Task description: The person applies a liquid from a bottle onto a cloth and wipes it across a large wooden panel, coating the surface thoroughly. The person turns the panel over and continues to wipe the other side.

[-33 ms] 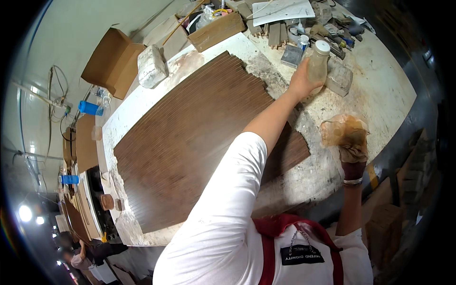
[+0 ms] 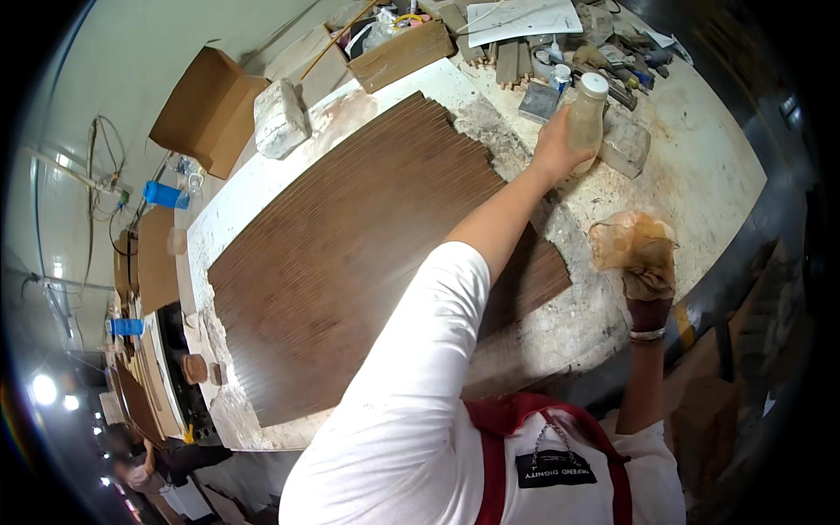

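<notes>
My left hand (image 2: 553, 154) reaches far across the bench and is shut on a cloudy plastic bottle with a white cap (image 2: 586, 115), which stands upright beyond the far corner of a large dark brown ribbed wood panel (image 2: 350, 254). My right hand (image 2: 649, 302), in a dark red glove with a metal bracelet at the wrist, grips a crumpled brownish rag (image 2: 634, 241) above the bench's right edge, just off the panel's corner. The panel lies flat on the stained white bench (image 2: 709, 175).
A clear block (image 2: 626, 145) sits right beside the bottle. Behind it lie wood offcuts, small jars, tools and a paper sheet (image 2: 521, 17). A white stone block (image 2: 280, 118), cardboard boxes (image 2: 206, 109) and a blue cup (image 2: 162, 194) stand to the left.
</notes>
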`<state>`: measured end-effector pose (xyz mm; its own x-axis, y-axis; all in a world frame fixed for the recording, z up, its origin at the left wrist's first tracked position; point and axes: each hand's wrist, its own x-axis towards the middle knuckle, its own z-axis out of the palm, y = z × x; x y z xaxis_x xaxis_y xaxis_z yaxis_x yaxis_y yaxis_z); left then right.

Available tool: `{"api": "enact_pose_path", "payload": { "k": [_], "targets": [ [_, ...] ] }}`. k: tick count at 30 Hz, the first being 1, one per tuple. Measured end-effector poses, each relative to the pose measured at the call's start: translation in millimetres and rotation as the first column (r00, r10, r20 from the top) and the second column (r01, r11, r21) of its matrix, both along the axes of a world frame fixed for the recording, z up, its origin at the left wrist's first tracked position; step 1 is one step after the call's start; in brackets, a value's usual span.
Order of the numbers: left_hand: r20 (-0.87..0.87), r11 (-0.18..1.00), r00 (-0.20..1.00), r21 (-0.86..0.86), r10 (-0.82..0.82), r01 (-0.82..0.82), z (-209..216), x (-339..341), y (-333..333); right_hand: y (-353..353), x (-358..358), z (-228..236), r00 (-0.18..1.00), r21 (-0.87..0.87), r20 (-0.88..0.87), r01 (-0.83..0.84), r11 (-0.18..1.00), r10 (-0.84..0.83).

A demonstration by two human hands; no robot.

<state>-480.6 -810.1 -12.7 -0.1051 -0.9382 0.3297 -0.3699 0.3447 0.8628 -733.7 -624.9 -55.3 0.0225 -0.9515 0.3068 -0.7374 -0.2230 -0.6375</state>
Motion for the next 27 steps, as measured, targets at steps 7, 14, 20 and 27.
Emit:
{"api": "enact_pose_path", "payload": {
  "k": [7, 14, 20, 27],
  "targets": [
    [-0.366, 0.845, 0.906, 0.395, -0.215, 0.360, 11, 14, 126, -7, 62, 36, 0.749, 0.003, 0.587, -0.382, 0.924, 0.308],
    [-0.336, 0.889, 0.942, 0.438, 0.025, 0.133, 39, 77, 179, -21, 152, 30, 0.892, 0.126, 0.160, -0.443, 0.887, 0.423],
    [0.131, 0.940, 0.932, 0.001, 0.337, -0.340, 51, 277, 170, -87, 218, 76, -0.348, -0.195, 0.910, -0.841, 0.505, -0.227],
    [0.730, 0.660, 0.245, -0.354, 0.638, -0.663, -38, 408, 106, -95, 297, 89, 0.706, 0.025, -0.172, -0.694, 0.720, 0.687]
  ]
}}
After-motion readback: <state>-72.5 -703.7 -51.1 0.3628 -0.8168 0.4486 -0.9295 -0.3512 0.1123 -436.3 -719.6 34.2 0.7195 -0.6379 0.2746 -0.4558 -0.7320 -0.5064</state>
